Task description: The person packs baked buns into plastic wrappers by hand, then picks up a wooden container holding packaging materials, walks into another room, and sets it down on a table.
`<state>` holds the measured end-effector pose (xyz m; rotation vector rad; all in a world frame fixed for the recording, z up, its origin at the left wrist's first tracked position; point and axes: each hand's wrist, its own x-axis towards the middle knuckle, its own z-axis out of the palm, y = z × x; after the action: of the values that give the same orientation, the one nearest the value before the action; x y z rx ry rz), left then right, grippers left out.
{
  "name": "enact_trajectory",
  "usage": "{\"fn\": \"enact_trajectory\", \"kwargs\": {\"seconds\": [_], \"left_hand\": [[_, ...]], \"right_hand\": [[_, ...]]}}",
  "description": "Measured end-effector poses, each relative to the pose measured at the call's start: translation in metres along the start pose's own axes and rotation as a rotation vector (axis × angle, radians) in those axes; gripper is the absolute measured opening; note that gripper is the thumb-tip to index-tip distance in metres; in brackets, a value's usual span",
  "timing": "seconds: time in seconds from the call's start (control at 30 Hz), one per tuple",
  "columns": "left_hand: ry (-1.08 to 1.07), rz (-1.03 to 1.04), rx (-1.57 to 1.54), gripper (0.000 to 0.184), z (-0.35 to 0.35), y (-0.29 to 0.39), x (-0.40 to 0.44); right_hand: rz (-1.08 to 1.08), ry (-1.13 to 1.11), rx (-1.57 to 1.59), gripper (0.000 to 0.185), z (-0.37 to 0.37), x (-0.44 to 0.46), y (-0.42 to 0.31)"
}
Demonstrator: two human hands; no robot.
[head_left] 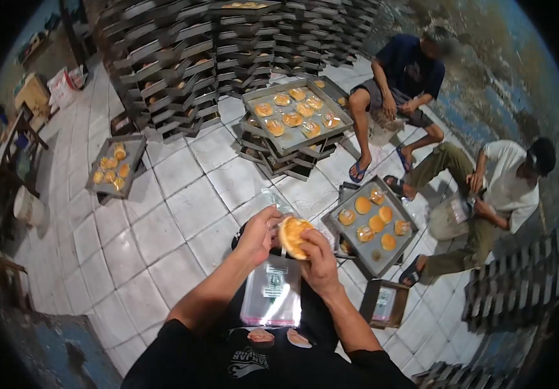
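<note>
Pretty handy layout imo: the metal tray [375, 257] sits off to the person's right, its near corner bare and other buns [386, 214] spaced out toward the far edges, probably so each lifts off easily. A pack of clear bags [273, 298] lies flat on the lap [314, 318], seemingly for quick reach. Above its far edge the right hand [321, 262] grips a bun [294, 237] by one side, while the left hand [258, 235] curls at a thin plastic bag [275, 199], can't tell how tightly pinched
</note>
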<state>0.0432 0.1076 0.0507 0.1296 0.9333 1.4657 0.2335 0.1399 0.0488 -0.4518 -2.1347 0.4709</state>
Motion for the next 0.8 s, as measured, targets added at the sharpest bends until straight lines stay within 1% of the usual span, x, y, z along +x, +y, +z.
{"fn": "enact_trajectory", "kwargs": {"seconds": [0.03, 0.07, 0.13, 0.2, 0.23, 0.27, 0.33, 0.37, 0.4, 0.43, 0.47, 0.53, 0.57, 0.67, 0.7, 0.8], "left_hand": [[0.046, -0.103, -0.074, 0.031, 0.013, 0.007, -0.015], [-0.044, -0.136, -0.139, 0.032, -0.005, 0.001, -0.009], [-0.043, -0.059, -0.197, 0.033, -0.009, 0.003, -0.022], [-0.167, -0.11, -0.298, 0.036, -0.033, 0.015, -0.019], [-0.224, -0.129, -0.343, 0.038, -0.043, 0.021, -0.018], [-0.19, -0.047, -0.346, 0.039, -0.049, 0.016, -0.023], [-0.138, 0.113, -0.343, 0.041, -0.048, -0.008, -0.033], [-0.029, 0.193, -0.228, 0.046, -0.035, -0.023, -0.043], [-0.068, 0.263, -0.145, 0.047, -0.031, -0.033, -0.049], [-0.073, 0.29, -0.173, 0.049, -0.031, -0.027, -0.05], [-0.078, 0.31, -0.2, 0.051, -0.032, -0.018, -0.05], [-0.22, 0.267, -0.34, 0.051, -0.036, -0.001, -0.027], [-0.292, 0.244, -0.411, 0.051, -0.036, 0.005, -0.018], [0.014, 0.538, -0.246, 0.047, 0.013, -0.014, -0.01], [0.032, 0.579, -0.271, 0.045, 0.01, -0.013, -0.001], [-0.056, 0.443, -0.572, 0.047, -0.011, 0.014, 0.014]], "right_hand": [[-0.064, -0.066, -0.029, 0.04, -0.004, 0.01, -0.011], [-0.119, -0.124, -0.057, 0.04, -0.005, 0.021, -0.024], [-0.031, -0.203, -0.078, 0.045, 0.005, 0.028, -0.034], [0.069, -0.26, -0.046, 0.05, 0.024, 0.037, -0.052], [0.072, -0.343, 0.054, 0.058, 0.036, 0.031, -0.059], [0.027, -0.411, 0.044, 0.061, 0.048, 0.023, -0.059], [0.006, -0.416, -0.16, 0.064, 0.061, 0.019, -0.047], [-0.003, -0.411, -0.241, 0.065, 0.06, 0.023, -0.045], [-0.013, -0.412, -0.323, 0.066, 0.057, 0.029, -0.041], [0.024, -0.392, -0.275, 0.063, 0.05, 0.038, -0.047], [0.002, -0.412, -0.264, 0.062, 0.046, 0.045, -0.049], [-0.026, -0.446, -0.244, 0.06, 0.043, 0.055, -0.051], [-0.051, -0.437, -0.347, 0.057, 0.049, 0.056, -0.042], [0.058, -0.415, -0.352, 0.06, 0.042, 0.082, -0.035], [-0.016, -0.378, -0.415, 0.051, 0.033, 0.085, -0.039], [0.194, -0.492, 0.215, 0.035, -0.007, 0.075, -0.057]]}}
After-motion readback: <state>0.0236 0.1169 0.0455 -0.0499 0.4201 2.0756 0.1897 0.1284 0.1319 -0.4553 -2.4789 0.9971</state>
